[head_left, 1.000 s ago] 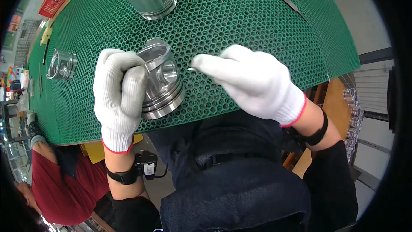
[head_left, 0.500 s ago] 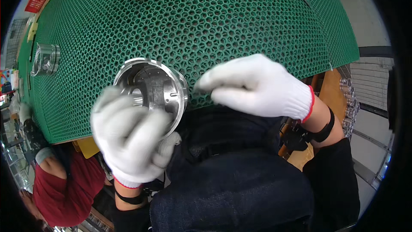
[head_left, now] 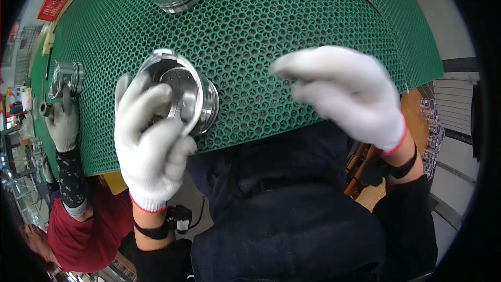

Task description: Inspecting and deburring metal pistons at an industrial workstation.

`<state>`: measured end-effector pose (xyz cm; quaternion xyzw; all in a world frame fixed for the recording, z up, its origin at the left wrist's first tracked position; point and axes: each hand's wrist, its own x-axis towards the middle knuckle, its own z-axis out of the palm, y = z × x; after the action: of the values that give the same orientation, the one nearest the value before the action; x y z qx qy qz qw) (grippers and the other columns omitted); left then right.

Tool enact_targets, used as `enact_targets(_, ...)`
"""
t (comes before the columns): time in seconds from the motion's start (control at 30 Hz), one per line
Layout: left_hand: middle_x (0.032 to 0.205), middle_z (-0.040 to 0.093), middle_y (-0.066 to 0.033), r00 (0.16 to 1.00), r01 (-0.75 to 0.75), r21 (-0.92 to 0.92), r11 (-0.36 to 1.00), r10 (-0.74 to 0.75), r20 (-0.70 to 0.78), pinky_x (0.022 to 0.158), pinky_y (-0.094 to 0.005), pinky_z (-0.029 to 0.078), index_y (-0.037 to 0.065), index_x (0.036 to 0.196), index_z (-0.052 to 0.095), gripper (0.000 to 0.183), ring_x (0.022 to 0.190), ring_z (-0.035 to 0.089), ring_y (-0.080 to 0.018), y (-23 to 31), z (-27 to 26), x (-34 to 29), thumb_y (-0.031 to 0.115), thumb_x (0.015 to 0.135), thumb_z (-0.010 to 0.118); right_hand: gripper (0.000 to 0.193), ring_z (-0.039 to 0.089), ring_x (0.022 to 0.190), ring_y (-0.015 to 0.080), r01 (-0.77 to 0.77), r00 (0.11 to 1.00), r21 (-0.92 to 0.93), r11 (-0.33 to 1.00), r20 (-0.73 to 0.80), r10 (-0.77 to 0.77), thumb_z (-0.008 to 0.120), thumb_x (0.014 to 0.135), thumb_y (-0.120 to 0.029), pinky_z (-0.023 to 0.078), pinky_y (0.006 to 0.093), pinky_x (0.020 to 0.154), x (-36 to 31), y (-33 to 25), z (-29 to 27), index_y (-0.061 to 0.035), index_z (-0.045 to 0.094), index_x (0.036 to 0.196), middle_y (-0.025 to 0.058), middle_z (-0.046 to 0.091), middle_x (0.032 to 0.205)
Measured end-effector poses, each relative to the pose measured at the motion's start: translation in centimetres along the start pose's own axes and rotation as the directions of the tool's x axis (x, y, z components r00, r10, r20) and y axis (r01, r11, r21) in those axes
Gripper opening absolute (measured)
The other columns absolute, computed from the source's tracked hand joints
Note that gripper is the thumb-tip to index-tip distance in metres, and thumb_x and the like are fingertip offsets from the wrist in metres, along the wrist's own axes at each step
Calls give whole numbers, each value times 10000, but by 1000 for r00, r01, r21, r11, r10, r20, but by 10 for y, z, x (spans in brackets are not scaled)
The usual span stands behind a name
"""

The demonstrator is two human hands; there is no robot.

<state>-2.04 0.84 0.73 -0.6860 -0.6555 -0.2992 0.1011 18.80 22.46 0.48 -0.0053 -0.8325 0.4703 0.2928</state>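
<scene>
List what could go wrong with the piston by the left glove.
1. The piston sits tilted close to the near edge of the green mat; if the left hand loses it, it might roll off.
2. Knit fingers at its open end might snag on the rim.
3. The blurred right hand may hold something; a small dropped part could lodge in the perforated mat.
</scene>
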Motion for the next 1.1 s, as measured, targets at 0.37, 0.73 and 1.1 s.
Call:
enact_targets(0.37, 768, 528, -60, 999, 12, -60, 998, -14, -30, 865, -486, 514, 71, 851, 655, 247, 751, 557, -255, 9, 7, 14, 160, 662, 787, 171, 681, 745, 274, -180, 892, -403, 897, 318, 321, 612, 900, -176, 568, 374, 638, 22, 3, 37, -126, 661, 1056, 65, 647, 833)
enact_targets(0.73, 1158, 556, -166, 928, 331, -194, 924, -355, -109, 904, -455, 476, 144, 1130, 543, 456, 1067, 586, -340, 16, 25, -43, 329, 800, 799, 214, 673, 706, 237, -162, 983, -182, 970, 54, 175, 638, 884, -125, 558, 329, 628, 18, -3, 50, -104, 689, 1091, 77, 677, 824)
enact_targets(1.1, 1295, 557, -183, 839, 492, -378, 784, -543, -36, 973, -386, 488, -4, 1292, 526, 557, 1134, 588, -265, -26, 3, -55, 196, 825, 756, 264, 645, 649, 134, -354, 924, 40, 934, 167, 343, 596, 820, 22, 524, 264, 639, -33, -21, 13, 25, 697, 1064, 105, 700, 849)
